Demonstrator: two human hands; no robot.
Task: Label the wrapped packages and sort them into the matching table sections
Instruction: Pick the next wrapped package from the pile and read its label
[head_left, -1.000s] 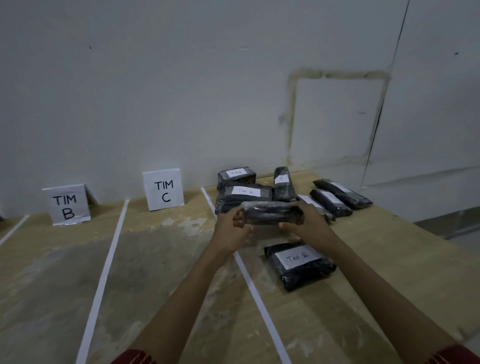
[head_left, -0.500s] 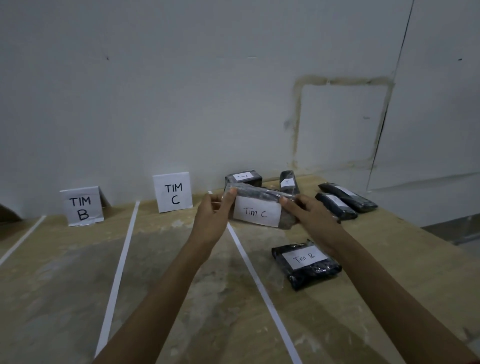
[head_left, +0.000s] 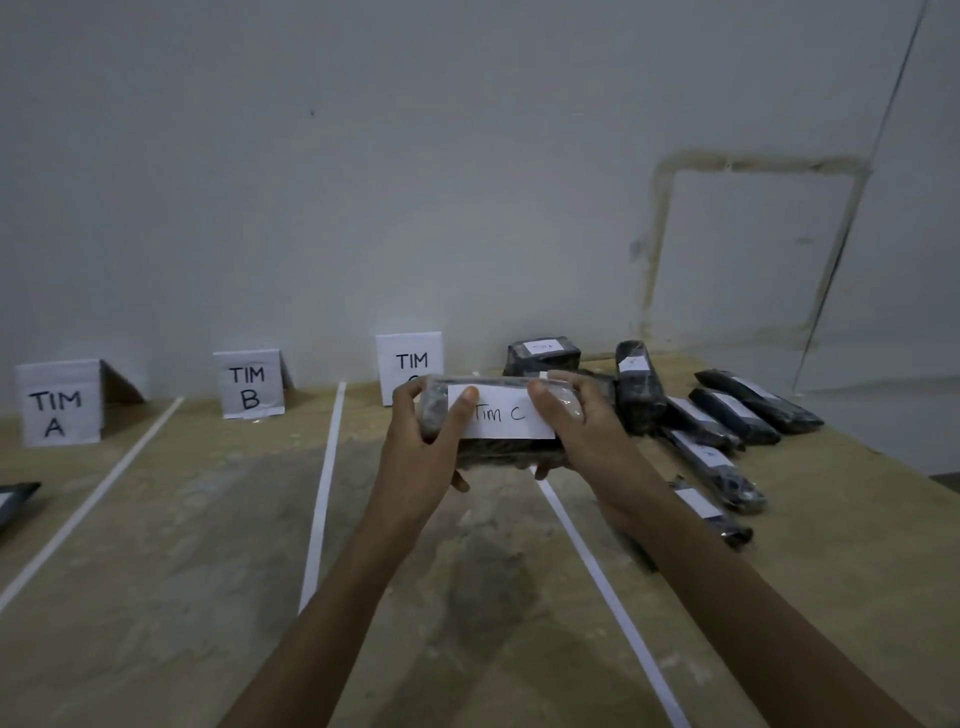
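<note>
A dark wrapped package (head_left: 498, 446) with a white label reading "Tim C" is held up above the table, label facing me. My left hand (head_left: 428, 447) grips its left end, thumb on the label's edge. My right hand (head_left: 582, 426) grips its right end. The package hovers in front of the TIM C sign (head_left: 410, 358), over the white line on the C section's right side. Signs TIM A (head_left: 57, 402) and TIM B (head_left: 249, 384) stand at the back left. Several labelled dark packages (head_left: 727, 415) lie at the right.
White tape lines (head_left: 322, 499) split the wooden table (head_left: 208, 545) into sections. A dark flat object (head_left: 13, 501) shows at the left edge in section A. A grey wall stands right behind the signs. The table's right edge runs near the packages.
Both hands lifted the package off the pile and turned its label toward me, then carried it left toward the TIM C sign. The view swung left, revealing the TIM A sign.
</note>
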